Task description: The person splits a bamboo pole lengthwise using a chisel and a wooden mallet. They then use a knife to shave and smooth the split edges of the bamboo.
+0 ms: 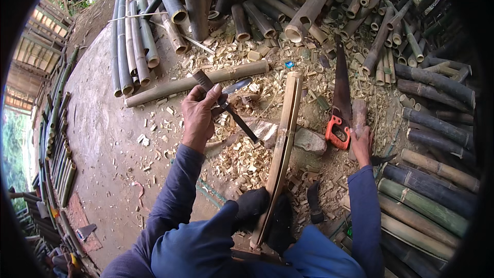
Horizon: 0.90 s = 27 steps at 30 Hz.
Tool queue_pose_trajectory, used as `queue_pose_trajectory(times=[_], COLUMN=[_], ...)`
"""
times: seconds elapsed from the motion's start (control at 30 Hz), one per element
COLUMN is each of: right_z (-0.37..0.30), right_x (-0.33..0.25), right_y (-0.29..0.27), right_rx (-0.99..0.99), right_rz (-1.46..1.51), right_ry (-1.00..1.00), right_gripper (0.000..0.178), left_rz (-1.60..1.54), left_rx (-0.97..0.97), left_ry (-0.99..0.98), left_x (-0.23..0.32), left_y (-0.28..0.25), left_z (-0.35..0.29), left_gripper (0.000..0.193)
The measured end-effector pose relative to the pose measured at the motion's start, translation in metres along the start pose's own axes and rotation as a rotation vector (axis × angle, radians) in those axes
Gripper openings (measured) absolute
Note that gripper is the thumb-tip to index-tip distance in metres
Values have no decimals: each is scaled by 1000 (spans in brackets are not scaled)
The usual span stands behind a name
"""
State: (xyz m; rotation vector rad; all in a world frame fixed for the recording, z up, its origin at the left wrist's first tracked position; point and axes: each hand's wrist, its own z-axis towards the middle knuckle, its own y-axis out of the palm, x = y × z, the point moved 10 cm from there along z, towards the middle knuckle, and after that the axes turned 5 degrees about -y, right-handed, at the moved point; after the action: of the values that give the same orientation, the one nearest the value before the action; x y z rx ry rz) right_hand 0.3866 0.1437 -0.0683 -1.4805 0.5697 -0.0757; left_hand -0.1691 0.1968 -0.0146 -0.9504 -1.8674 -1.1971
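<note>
My left hand (198, 110) is closed around a chisel (243, 126), its dark handle pointing up and its narrow blade slanting down to the right. A long bamboo pole (282, 146) with a slot cut along it lies between my feet, its far part over a stone (309, 140). My right hand (362, 145) is closed on the near end of a short wooden club (359, 113). Beside the club lies a handsaw (339, 100) with an orange handle. A grey pointed blade (239, 85) shows just past my left hand; its handle is hidden.
Wood chips (247, 162) cover the ground around the stone. Another bamboo pole (200, 82) lies crosswise beyond my left hand. Cut bamboo is stacked along the right (427, 211), piled at the back (309, 15) and bundled at the back left (131, 46). A dark curved object (314, 203) lies by my right foot.
</note>
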Motion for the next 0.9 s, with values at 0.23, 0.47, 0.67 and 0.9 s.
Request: queue_pose_trajectory(times=[0.23,0.47,0.67,0.9], right_z=[2,11,-32,-74], right_x=[22,101,11,-101], right_y=[11,8,-6,-97], right_rx=[127,235,-215,-312], right_rz=[-4,432,1586,1622], right_ry=[-20,215,338,-30], right_gripper=[67,64,49,66], left_rz=[-269,-562,-351,-175], left_rx=[-9,-147,-345,-466], left_ry=[-185,-266,-80,-33], left_x=[-26,-40,-32,-51], left_y=[9,51,89,130], left_z=[1,-6,-15,-20], left_gripper=[25,29,19,22])
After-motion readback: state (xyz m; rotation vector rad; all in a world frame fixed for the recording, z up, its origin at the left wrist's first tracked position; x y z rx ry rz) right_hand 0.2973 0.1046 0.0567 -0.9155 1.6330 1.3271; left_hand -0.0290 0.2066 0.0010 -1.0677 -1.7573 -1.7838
